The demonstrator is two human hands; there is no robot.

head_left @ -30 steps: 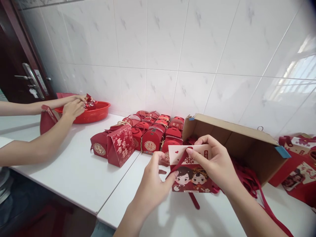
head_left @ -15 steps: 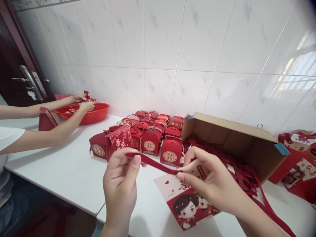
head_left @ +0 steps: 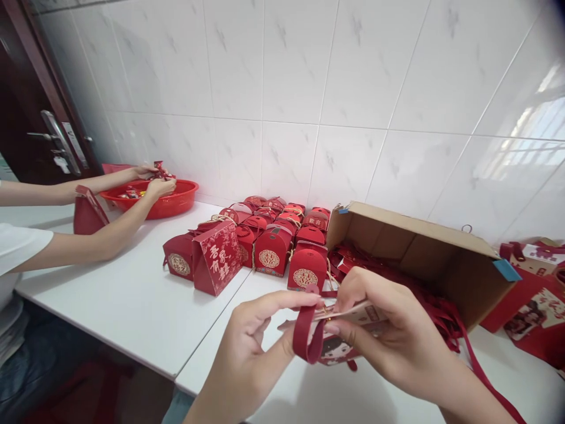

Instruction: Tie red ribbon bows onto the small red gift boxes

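Between my hands, above the near table edge, is a flat paper gift box (head_left: 338, 351) in red and cream with a cartoon figure on it, now tilted nearly edge-on. A dark red ribbon (head_left: 304, 335) bends into a loop at its left end. My left hand (head_left: 258, 341) pinches this ribbon between thumb and fingers, close to the box's edge. My right hand (head_left: 384, 330) grips the box by its upper edge, thumb in front and fingers behind. Where the ribbon meets the card is partly hidden by my fingertips.
Rows of red gift boxes (head_left: 269, 253) stand near the wall, with a slanted red box (head_left: 218, 259) at their front left. A cardboard carton (head_left: 424, 235) on its side holds red ribbons. On the left, another person's hands (head_left: 159, 179) hold wrapped pieces over a red basin (head_left: 176, 203).
The ribbon, stretched straight between my hands before, is now looped at the box. My left hand has moved right, towards my right hand, and the box has tipped edge-on.
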